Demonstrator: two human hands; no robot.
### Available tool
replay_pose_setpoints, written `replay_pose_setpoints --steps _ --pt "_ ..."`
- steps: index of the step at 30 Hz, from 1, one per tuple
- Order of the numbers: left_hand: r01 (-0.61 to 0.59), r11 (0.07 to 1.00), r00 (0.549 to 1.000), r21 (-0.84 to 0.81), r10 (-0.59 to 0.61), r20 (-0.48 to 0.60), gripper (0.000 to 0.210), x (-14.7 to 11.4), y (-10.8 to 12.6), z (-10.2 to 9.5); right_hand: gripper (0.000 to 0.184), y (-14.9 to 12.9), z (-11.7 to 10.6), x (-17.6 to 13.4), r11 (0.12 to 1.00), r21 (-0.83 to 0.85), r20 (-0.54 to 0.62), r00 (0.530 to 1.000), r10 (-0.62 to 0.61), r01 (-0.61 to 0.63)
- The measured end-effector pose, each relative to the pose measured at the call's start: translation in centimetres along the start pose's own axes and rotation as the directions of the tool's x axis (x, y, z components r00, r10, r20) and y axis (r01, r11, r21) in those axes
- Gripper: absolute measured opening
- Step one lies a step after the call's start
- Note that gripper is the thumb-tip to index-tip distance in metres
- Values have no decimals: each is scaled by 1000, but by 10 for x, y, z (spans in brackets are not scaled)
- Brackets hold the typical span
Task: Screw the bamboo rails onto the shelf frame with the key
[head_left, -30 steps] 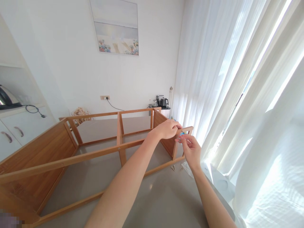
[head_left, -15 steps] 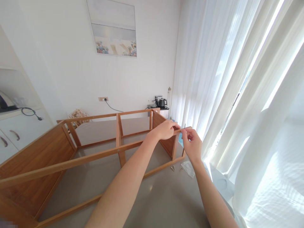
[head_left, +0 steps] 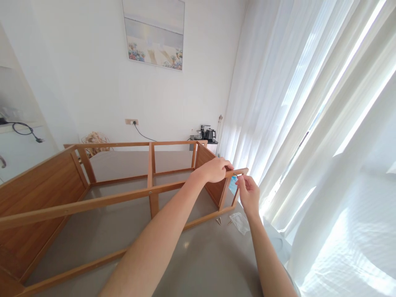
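Observation:
A wooden frame (head_left: pixel 120 199) with slim rails and solid end panels lies on its side on the grey tabletop (head_left: pixel 213 260). My left hand (head_left: pixel 215 169) reaches over the top rail near its right end, fingers closed around it. Just right of it, my right hand (head_left: pixel 248 190) pinches a thin metal hex key (head_left: pixel 236 175) against the rail's end; the fingers hide most of this tool. Below the hands lie several screws (head_left: pixel 219 221) and a clear plastic bag (head_left: pixel 240 223).
White curtains (head_left: pixel 278 103) hang close on the right. A black kettle (head_left: pixel 210 134) stands on a small table at the back. Dried stalks (head_left: pixel 95 142) are behind the frame. A loose plug (head_left: pixel 38 140) hangs at the left, and a picture (head_left: pixel 154 37) is on the wall.
The thin rod that stood upright above the rail no longer sticks up; it now lies low at my right fingertips. My right hand has dropped slightly, my left stays, and the view has shifted.

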State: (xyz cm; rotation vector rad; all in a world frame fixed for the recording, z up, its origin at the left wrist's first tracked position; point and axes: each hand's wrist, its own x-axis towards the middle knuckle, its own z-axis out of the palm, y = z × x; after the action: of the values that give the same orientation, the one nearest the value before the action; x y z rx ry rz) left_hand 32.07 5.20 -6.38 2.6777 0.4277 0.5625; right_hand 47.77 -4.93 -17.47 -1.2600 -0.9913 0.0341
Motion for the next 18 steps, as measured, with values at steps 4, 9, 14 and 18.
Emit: replay_pose_setpoints --steps 4,9,14,18 --pt "2 1000 1000 1 -2 15 46 0 0 0 36 1 1 -10 998 -46 21 999 -38 39" --pt "17 1000 1000 21 -17 26 46 2 0 0 31 -15 11 -27 992 75 -7 995 -103 103" --pt "26 999 999 30 -27 38 46 1 1 -1 23 -18 11 -31 977 -93 99 978 -185 194" --pt "42 999 997 14 -43 58 46 -1 4 -3 22 -18 11 -29 941 -214 80 965 -249 261"
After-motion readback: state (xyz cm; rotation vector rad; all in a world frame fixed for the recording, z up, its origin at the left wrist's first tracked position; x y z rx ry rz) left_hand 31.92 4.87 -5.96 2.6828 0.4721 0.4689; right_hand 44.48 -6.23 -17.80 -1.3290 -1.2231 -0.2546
